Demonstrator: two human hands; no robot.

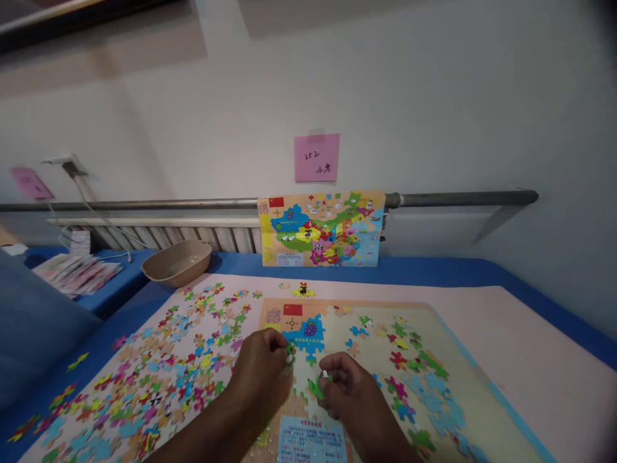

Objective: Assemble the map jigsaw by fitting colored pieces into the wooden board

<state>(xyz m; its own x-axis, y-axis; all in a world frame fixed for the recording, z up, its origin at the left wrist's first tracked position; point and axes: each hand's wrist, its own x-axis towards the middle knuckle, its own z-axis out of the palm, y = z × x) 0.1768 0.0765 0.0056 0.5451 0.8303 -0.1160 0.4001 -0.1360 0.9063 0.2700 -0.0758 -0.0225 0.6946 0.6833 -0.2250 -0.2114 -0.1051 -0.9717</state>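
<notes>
My left hand (264,360) pinches a green and white puzzle piece (290,352) over the left part of the puzzle board (385,379). Opposite it, my right hand (348,386) has thumb and fingers closed on a green puzzle piece (315,388) with a white figure. Just beyond the hands lies a joined blue section (311,331) with a purple grape picture, beside a red flag section (292,310). Below the hands is an assembled light blue text panel (312,440). Joined light blue pieces (436,399) and loose coloured ones lie on the board's right side.
Many loose puzzle pieces (183,360) cover the pink sheet on the left. A printed map picture (322,230) leans upright by the wall. A beige basin (177,262) stands at the back left. A yellow piece cluster (303,289) lies above the board.
</notes>
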